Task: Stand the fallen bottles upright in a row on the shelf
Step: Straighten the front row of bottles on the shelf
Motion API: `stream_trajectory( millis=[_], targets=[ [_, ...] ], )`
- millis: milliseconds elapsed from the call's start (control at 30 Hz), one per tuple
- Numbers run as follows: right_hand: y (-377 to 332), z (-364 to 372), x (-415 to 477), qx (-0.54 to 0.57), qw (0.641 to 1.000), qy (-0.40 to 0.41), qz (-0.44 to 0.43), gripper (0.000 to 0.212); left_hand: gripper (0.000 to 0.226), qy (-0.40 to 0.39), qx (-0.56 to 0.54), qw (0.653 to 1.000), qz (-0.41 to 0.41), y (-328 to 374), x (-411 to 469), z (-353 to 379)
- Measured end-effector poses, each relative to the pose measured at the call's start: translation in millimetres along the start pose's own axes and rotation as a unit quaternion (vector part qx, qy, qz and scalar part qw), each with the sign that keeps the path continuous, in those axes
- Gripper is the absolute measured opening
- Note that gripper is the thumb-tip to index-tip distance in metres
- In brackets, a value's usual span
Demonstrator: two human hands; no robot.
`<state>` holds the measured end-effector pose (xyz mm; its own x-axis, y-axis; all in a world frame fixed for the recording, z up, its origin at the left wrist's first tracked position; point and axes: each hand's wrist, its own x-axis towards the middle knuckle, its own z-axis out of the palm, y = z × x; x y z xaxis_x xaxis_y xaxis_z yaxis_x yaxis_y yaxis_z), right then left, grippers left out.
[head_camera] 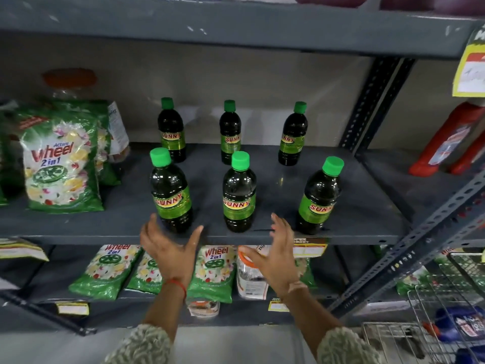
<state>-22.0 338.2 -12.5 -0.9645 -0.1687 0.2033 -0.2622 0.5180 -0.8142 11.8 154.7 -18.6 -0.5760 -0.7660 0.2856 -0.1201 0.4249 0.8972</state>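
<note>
- Here, six dark bottles with green caps are seen upright on the grey shelf (367, 206), set in two rows of three.
- The near row is made up of the near left bottle (170, 193), the near middle bottle (239, 195) and the near right bottle (319, 198), the last tilted slightly.
- The far row is formed by the far left bottle (171, 132), the far middle bottle (230, 134) and the far right bottle (292, 136).
- The left hand (168, 248) is held open with fingers spread, just below the near left bottle; nothing is gripped.
- The right hand (275, 253) is likewise held open and empty, between the near middle and near right bottles, at the shelf's near edge.
- A detergent bag (60, 164) is stood at the left of the shelf.
- Red bottles (446, 143) are seen on the next shelf to the right.
</note>
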Motion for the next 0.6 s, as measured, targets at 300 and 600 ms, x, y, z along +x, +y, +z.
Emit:
stream_trajectory(
  millis=[300,600],
  targets=[
    [-8,39,59,-0.045,0.997,-0.016,0.062,0.071,0.070,-0.130,0.086,0.988,-0.015,-19,52,-9],
    [-11,43,55,-0.051,0.998,0.002,0.048,0.070,0.071,-0.125,0.083,0.989,-0.005,-40,77,-36]
  ],
)
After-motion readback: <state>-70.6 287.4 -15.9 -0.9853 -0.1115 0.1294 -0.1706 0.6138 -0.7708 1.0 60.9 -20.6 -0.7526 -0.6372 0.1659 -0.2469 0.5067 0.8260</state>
